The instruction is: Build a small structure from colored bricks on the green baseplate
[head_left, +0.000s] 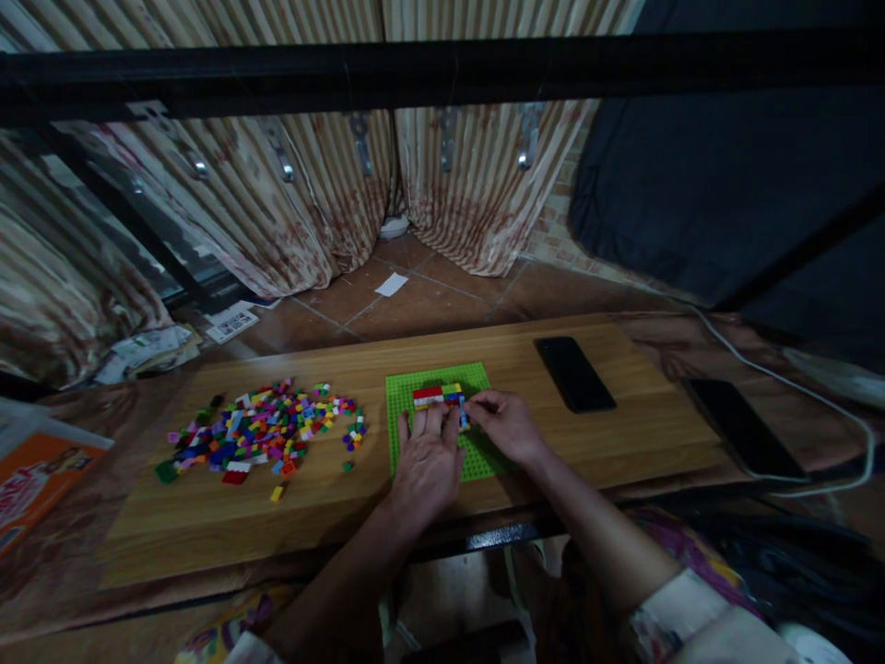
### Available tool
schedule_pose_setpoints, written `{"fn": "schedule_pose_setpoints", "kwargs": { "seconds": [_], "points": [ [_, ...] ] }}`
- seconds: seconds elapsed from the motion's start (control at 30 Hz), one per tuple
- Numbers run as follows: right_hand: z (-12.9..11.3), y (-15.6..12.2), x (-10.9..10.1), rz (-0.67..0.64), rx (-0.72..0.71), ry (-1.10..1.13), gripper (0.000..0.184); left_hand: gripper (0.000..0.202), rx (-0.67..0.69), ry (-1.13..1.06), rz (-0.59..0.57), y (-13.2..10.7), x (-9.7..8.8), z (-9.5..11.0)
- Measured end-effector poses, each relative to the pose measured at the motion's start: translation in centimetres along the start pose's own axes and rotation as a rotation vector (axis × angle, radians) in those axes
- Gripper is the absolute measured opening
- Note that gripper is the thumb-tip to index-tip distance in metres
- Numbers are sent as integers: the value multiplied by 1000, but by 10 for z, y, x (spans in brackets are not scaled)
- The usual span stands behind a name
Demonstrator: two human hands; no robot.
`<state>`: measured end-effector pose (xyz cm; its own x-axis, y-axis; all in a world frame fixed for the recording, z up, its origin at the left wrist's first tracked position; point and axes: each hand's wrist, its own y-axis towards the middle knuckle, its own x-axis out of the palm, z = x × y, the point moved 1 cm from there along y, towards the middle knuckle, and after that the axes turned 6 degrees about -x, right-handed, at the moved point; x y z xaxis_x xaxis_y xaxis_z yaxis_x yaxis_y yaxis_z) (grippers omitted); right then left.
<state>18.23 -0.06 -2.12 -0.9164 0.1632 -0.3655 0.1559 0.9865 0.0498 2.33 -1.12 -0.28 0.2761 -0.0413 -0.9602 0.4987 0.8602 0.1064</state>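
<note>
On a green studded baseplate stands a small build of toy bricks in red, white, yellow, green and blue. My left hand is at the near side of the build, its curled fingers against the bricks and hiding part of them. From the right, my right hand has thumb and forefinger pinched at a light blue toy brick at the build's right end. Whether this brick is attached cannot be made out.
Left of the baseplate, a pile of loose mixed-colour bricks covers part of the wooden board. A black phone lies on the board's right side; another dark phone rests beyond it beside a white cable. A black bar crosses above.
</note>
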Motion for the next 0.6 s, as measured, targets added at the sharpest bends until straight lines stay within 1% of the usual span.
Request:
{"fn": "schedule_pose_setpoints", "kwargs": {
  "seconds": [0.17, 0.4, 0.6],
  "points": [
    [1, 2, -1, 20, 21, 65, 22, 53, 5, 11, 1, -1, 2, 2],
    [1, 2, 3, 14, 166, 244, 27, 49, 11, 39, 34, 1, 0, -2],
    [-1, 2, 4, 27, 173, 307, 28, 51, 12, 15, 42, 1, 1, -2]
  ]
}}
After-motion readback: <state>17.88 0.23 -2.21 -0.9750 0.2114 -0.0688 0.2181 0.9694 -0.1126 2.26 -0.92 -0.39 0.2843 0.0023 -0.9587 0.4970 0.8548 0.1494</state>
